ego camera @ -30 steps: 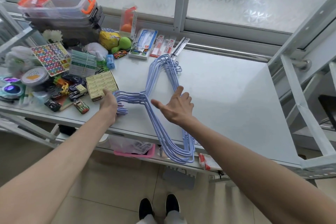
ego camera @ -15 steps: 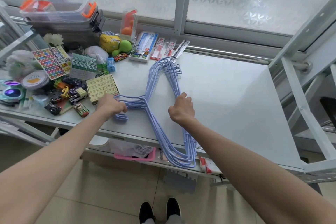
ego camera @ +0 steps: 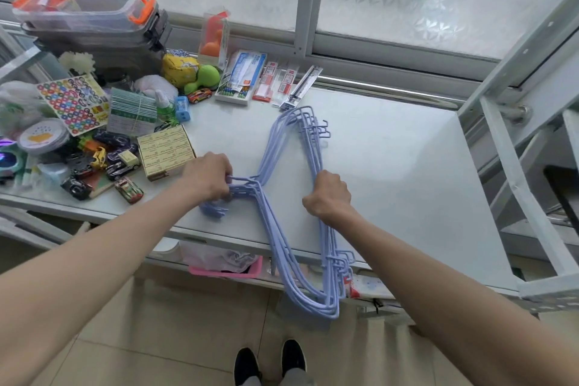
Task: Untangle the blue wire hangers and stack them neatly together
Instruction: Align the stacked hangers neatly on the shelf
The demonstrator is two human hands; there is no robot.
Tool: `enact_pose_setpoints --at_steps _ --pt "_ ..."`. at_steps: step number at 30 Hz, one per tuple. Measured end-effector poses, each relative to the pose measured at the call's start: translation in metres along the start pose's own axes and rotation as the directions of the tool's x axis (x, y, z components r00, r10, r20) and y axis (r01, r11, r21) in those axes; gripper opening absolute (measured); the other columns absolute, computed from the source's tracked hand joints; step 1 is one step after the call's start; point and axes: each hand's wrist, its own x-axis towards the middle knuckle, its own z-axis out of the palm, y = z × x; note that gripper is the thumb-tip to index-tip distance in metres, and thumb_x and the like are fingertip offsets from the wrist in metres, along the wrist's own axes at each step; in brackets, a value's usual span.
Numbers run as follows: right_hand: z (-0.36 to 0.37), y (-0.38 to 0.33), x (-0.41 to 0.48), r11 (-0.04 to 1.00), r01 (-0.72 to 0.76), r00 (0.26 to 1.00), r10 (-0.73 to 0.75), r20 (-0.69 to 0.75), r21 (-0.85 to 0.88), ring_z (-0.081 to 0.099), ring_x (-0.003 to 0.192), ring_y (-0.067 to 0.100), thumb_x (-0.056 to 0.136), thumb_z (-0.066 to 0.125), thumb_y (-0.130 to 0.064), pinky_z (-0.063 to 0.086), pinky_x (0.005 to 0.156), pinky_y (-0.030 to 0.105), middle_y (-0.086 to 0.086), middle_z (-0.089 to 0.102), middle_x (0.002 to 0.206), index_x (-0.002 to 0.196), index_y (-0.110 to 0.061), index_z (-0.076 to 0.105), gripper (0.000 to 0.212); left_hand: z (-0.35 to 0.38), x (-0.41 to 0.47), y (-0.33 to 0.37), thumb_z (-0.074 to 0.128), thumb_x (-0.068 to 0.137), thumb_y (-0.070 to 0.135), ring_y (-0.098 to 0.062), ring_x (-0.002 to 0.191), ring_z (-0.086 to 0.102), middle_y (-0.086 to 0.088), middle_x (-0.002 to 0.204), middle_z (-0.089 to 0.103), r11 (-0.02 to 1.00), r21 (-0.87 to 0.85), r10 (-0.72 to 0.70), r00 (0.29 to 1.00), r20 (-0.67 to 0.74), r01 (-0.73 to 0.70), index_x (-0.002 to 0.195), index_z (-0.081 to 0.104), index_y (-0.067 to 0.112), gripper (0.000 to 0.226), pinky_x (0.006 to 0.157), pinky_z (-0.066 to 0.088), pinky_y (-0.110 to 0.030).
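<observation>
A bundle of several blue wire hangers [ego camera: 275, 147] lies on the pale tabletop [ego camera: 391, 172], its long side running from the back toward me and its near end hanging over the front edge. My left hand [ego camera: 208, 177] is closed around the neck and hook part, which sticks out to the left. My right hand [ego camera: 329, 194] is closed on the straight bottom bars on the right side. The hook tips show just below my left hand.
The left part of the table is crowded: a yellow box [ego camera: 166, 152], toy cars [ego camera: 128, 189], a sticker sheet [ego camera: 73, 102], stacked clear bins [ego camera: 84, 14], pen packs [ego camera: 272, 80]. A metal frame [ego camera: 513, 147] stands at the right. A pink tray [ego camera: 225, 268] sits below the edge.
My right hand went from open above the hangers to closed on their right bars. My left hand closed on the hook end. The bundle shifted slightly toward me over the edge.
</observation>
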Motion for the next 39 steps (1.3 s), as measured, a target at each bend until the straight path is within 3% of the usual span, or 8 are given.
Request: enact_pose_setpoints --at_steps 3,8,13,19,27,32,37,39 --pt "-0.012 0.013 0.002 0.995 -0.023 0.996 0.031 0.082 -0.093 0.058 0.112 0.035 0.086 0.056 -0.007 0.049 0.083 0.035 0.015 0.056 0.12 0.11 -0.005 0.054 0.024 0.006 0.0 0.016 0.084 0.067 0.027 -0.031 0.094 0.067 -0.008 0.099 0.069 0.996 0.007 0.088 0.995 -0.042 -0.087 0.095 0.077 0.024 0.029 0.074 0.049 -0.03" --pt "-0.054 0.032 0.035 0.987 -0.148 0.933 0.119 0.339 0.059 0.069 0.066 0.036 0.092 0.055 -0.04 0.06 0.063 0.04 0.031 0.068 0.095 0.1 -0.002 0.044 0.041 0.004 0.003 0.02 0.083 0.069 0.02 -0.032 0.092 0.067 -0.011 0.091 0.064 0.995 -0.046 0.089 0.996 -0.019 -0.09 0.098 0.078 0.019 0.03 0.07 0.047 -0.028" --pt "-0.074 0.039 0.093 0.999 -0.006 1.0 0.006 0.002 -0.041 0.06 0.102 0.04 0.088 0.047 -0.011 0.052 0.084 0.041 0.025 0.057 0.12 0.108 0.002 0.048 0.023 0.007 0.006 0.015 0.077 0.076 0.011 -0.031 0.1 0.066 -0.009 0.105 0.064 0.992 -0.057 0.112 0.994 0.0 -0.112 0.109 0.074 0.016 0.033 0.079 0.049 -0.029" --pt "-0.059 0.026 0.158 0.992 0.111 0.987 -0.104 0.123 -0.056 0.045 0.13 0.033 0.062 0.073 -0.005 0.046 0.102 0.042 0.014 0.043 0.146 0.15 -0.013 0.016 0.105 0.016 0.009 0.01 0.071 0.078 0.007 -0.031 0.092 0.067 -0.008 0.094 0.065 0.995 -0.067 0.069 0.994 -0.082 -0.075 0.097 0.076 0.016 0.022 0.073 0.048 -0.029" --pt "-0.075 0.005 0.163 0.947 0.248 0.967 -0.229 0.113 -0.203 0.059 0.09 0.025 0.056 0.083 0.0 0.057 0.083 0.037 0.008 0.064 0.108 0.115 -0.01 0.062 0.063 0.015 0.013 0.001 0.074 0.067 0.0 -0.026 0.078 0.071 -0.007 0.077 0.069 0.98 -0.194 -0.065 0.994 -0.083 0.048 0.082 0.079 0.016 0.022 0.061 0.051 -0.024" --pt "-0.079 0.0 0.169 0.93 0.236 0.97 -0.21 0.121 -0.282 0.066 0.088 0.028 0.041 0.088 -0.006 0.059 0.08 0.044 0.005 0.069 0.097 0.101 -0.013 0.069 0.063 0.018 0.01 -0.006 0.074 0.07 0.007 -0.025 0.083 0.069 -0.004 0.085 0.073 0.967 -0.243 -0.11 0.985 -0.134 0.075 0.083 0.079 0.023 0.021 0.07 0.056 -0.029" --pt "-0.077 0.003 0.167 0.954 0.231 0.972 -0.217 0.091 -0.192 0.064 0.099 0.028 0.046 0.093 -0.009 0.056 0.089 0.042 0.004 0.066 0.109 0.114 -0.013 0.067 0.073 0.019 0.011 -0.013 0.067 0.069 0.003 -0.024 0.082 0.068 -0.004 0.079 0.074 0.956 -0.283 -0.114 0.985 -0.13 0.073 0.079 0.08 0.022 0.025 0.069 0.056 -0.03" --pt "-0.075 0.004 0.166 0.966 0.191 0.981 -0.183 0.062 -0.174 0.064 0.09 0.028 0.049 0.093 -0.009 0.057 0.083 0.038 0.007 0.065 0.094 0.094 -0.01 0.068 0.051 0.019 0.013 -0.014 0.066 0.068 0.003 -0.024 0.082 0.067 -0.003 0.078 0.074 0.949 -0.306 -0.124 0.981 -0.15 0.074 0.078 0.08 0.022 0.025 0.069 0.056 -0.03"
